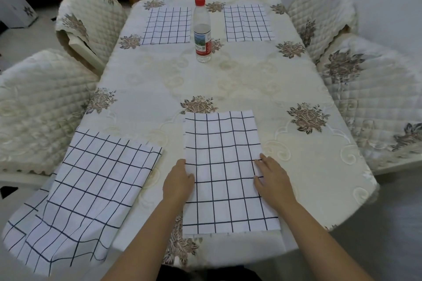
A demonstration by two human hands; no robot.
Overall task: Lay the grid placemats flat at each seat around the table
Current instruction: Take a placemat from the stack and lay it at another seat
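Placemat (225,162) beside draped stack (91,180), bottle (202,29) beyond

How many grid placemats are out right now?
4: far-left placemat, far-right placemat, near-centre placemat under left hand and right hand, near-left placemat draped over the table edge; more may lie beneath it.

near placemat (225,166) flat | left placemat (91,185) overhangs edge | far-left placemat (167,26), far-right placemat (247,23) flat

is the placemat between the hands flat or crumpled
Flat: the placemat lies smooth, left hand and right hand on its sides.
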